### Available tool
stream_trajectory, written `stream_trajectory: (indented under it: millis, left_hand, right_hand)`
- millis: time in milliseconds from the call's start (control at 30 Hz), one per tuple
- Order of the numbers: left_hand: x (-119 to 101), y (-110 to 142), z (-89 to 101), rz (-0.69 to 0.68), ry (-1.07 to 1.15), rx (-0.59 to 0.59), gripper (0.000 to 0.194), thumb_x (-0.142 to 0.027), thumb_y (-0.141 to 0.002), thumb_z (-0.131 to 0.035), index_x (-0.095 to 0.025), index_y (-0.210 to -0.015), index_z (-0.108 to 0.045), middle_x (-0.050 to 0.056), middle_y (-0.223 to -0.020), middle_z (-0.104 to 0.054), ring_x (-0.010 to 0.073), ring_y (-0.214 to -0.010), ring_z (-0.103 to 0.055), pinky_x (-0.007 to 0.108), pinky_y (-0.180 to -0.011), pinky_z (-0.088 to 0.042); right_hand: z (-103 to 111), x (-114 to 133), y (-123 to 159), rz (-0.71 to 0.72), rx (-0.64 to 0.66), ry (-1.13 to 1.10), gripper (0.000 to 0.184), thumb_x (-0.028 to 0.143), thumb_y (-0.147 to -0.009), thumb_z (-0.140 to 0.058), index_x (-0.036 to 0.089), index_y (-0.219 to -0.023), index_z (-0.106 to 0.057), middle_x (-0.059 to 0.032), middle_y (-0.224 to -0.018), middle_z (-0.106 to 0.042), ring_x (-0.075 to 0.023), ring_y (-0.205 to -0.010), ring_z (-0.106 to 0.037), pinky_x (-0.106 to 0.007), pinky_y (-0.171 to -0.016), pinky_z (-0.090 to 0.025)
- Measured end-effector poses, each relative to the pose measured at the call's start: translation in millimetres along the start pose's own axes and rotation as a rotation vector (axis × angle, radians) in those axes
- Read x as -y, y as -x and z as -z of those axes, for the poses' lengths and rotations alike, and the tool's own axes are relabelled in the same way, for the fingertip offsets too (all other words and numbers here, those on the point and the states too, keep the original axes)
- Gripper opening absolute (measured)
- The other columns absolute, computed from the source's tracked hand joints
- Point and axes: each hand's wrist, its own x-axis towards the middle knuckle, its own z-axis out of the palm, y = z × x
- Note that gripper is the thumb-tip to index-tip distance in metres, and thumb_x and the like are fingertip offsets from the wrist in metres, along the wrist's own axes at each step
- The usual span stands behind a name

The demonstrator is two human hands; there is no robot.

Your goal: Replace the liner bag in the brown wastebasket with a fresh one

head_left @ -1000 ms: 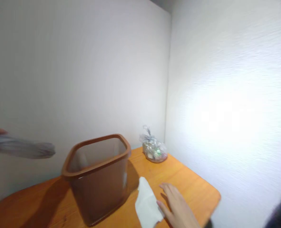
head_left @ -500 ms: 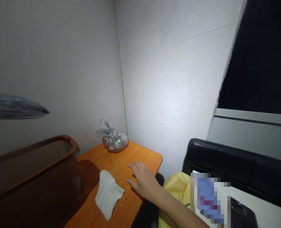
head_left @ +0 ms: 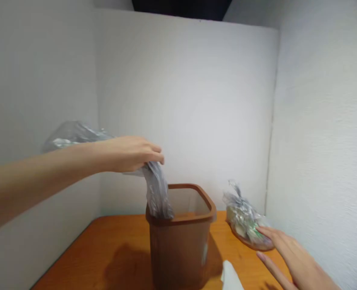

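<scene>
My left hand (head_left: 130,153) is closed on a grey plastic bag (head_left: 156,189), held above the left rim of a brown plastic bin (head_left: 181,241). The bag hangs down into the bin's opening, and more of it bunches behind my forearm. The bin stands upright on an orange wooden table (head_left: 106,257). My right hand (head_left: 290,257) lies open with fingers stretched, its fingertips touching a knotted clear bag of rubbish (head_left: 245,221) at the table's back right corner.
A white tissue (head_left: 231,280) lies on the table just right of the bin's base, at the frame's bottom edge. White walls close in the table on the left, back and right.
The view swung back left to the bin. My left hand brought the grey bag over the bin's rim. My right hand moved from beside the tissue to the knotted bag.
</scene>
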Motion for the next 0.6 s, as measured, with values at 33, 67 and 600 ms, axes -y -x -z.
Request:
stream_trajectory:
  millis: [33,67,600]
  left_hand:
    - [-7.2,-7.7,-7.9,-0.164,-0.082,0.131,0.035,-0.006,-0.079,-0.051,-0.028,-0.096,-0.072,0.002,-0.086,-0.070,0.0201,-0.081,-0.066,0.028,-0.075,-0.045]
    - [-14.0,-16.0,-17.0,-0.270,-0.145,0.172,0.036,-0.007,-0.086,-0.047,-0.029,-0.102,-0.071,0.005,-0.092,-0.070,0.0221,-0.088,-0.065,0.031,-0.081,-0.045]
    - [50.5,-16.5,-68.2,0.683,0.539,-0.583,0.058,-0.060,-0.092,-0.037,-0.015,-0.128,-0.050,0.015,-0.139,-0.054,0.0261,-0.129,-0.050,0.042,-0.109,-0.038]
  right_hand:
    - [-3.0,1.3,-11.8,0.035,-0.009,-0.006,0.046,0.044,-0.092,-0.054,0.024,-0.133,-0.053,-0.0123,-0.133,-0.063,-0.0317,-0.119,-0.062,-0.048,-0.101,-0.053]
    - [-6.1,4.5,-24.3,0.062,-0.011,-0.016,0.045,0.045,-0.092,-0.054,0.024,-0.133,-0.053,-0.0118,-0.132,-0.064,-0.0310,-0.119,-0.062,-0.048,-0.100,-0.053]
    - [-25.1,59.7,-191.1,-0.138,0.081,-0.615,0.036,0.053,-0.095,-0.047,0.025,-0.115,-0.058,-0.0087,-0.118,-0.068,-0.0231,-0.103,-0.067,-0.039,-0.086,-0.056]
